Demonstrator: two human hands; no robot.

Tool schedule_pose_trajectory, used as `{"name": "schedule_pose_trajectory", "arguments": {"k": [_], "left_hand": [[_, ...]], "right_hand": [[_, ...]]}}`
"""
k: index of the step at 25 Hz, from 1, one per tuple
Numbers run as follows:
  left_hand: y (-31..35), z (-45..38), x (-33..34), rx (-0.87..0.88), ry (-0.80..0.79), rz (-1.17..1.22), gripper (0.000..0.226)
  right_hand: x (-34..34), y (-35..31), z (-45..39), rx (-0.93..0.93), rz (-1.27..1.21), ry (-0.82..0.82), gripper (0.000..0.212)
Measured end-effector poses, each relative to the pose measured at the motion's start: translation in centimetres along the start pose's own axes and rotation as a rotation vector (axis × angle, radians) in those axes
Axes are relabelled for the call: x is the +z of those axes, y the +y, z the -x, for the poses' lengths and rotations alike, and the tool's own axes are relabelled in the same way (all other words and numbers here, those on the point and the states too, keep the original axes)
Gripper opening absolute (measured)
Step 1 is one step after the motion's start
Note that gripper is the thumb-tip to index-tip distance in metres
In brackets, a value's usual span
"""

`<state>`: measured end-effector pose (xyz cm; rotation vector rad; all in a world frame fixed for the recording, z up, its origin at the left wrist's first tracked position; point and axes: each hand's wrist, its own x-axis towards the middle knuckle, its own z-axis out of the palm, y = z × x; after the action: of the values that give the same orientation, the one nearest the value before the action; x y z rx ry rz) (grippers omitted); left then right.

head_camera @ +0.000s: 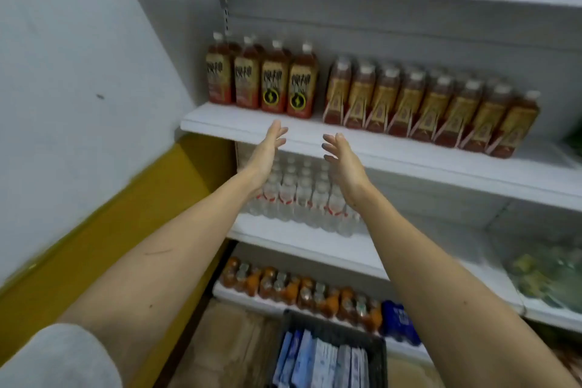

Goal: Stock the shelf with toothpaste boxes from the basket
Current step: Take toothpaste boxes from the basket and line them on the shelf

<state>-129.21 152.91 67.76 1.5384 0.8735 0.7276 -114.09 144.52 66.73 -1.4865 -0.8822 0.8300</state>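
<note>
Both my arms reach forward toward a white shelf [239,126]. My left hand [267,151] is open, fingers stretched, just below the shelf's front edge under the tall brown drink bottles [261,79]. My right hand [343,161] is open too, palm facing left, about a hand's width to the right. Neither hand holds anything. At the bottom of the view stands a black basket [378,356] with several blue and white toothpaste boxes [318,362] upright in it.
A row of shorter brown bottles [431,107] fills the same shelf to the right. Clear water bottles [299,195] sit one shelf lower, orange drinks [302,290] below that. A white and yellow wall [78,104] closes the left side.
</note>
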Motion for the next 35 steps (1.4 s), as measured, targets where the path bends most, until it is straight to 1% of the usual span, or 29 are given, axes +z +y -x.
{"name": "schedule_pose_trajectory", "arguments": {"k": [4,8,12,14,17,18,20,22,23,24,26,28,30,32,35], "left_hand": [[-8.5,1.6,3.8,-0.164,-0.038,0.035,0.064],[-16.6,2.7,8.6,-0.379,-0.070,0.006,0.066],[-24.9,2.0,12.7,-0.574,-0.055,0.003,0.066],[-29.2,1.5,14.8,-0.650,-0.034,-0.007,0.059],[-36.2,0.5,17.7,-0.767,-0.056,0.045,0.043],[-39.3,0.1,18.4,-0.826,-0.055,0.089,0.043],[-46.0,-0.5,19.6,-0.895,-0.054,0.072,0.045],[-54.5,-0.7,20.6,-0.936,-0.046,0.013,0.033],[-58.6,-0.6,21.0,-0.986,-0.042,0.009,0.026],[-62.1,-0.6,21.2,-1.038,-0.017,0.009,0.025],[-69.3,-0.2,21.4,-1.129,0.029,0.007,0.026],[-75.7,-0.5,21.6,-1.138,0.009,-0.033,0.032],[-81.2,-0.6,21.9,-1.092,0.001,-0.126,0.027],[-86.1,-1.1,22.4,-1.033,-0.045,-0.222,0.033],[-91.2,-1.3,22.8,-1.000,-0.072,-0.220,0.037]], "right_hand": [[-1.3,8.7,2.5,0.182,0.001,0.000,0.056],[-3.4,17.8,3.5,0.354,0.013,-0.022,0.057],[-6.7,27.7,4.2,0.559,-0.016,-0.050,0.059],[-8.1,32.6,3.6,0.655,-0.059,-0.053,0.061],[-9.2,40.3,2.6,0.777,-0.091,-0.039,0.060],[-9.2,43.0,2.5,0.810,-0.095,-0.034,0.059],[-8.6,48.9,2.5,0.881,-0.099,-0.024,0.054],[-7.3,55.7,2.4,0.964,-0.091,-0.018,0.039],[-6.5,59.1,2.5,1.017,-0.078,-0.001,0.032],[-5.6,62.6,2.5,1.070,-0.053,0.025,0.030],[-3.4,69.8,2.9,1.144,0.013,0.056,0.038],[-0.9,77.3,3.4,1.188,0.106,0.037,0.041],[1.1,83.5,3.6,1.201,0.218,0.007,0.042],[3.1,88.2,3.0,1.175,0.255,0.023,0.046],[6.1,92.9,1.3,1.072,0.242,0.088,0.064]]}}
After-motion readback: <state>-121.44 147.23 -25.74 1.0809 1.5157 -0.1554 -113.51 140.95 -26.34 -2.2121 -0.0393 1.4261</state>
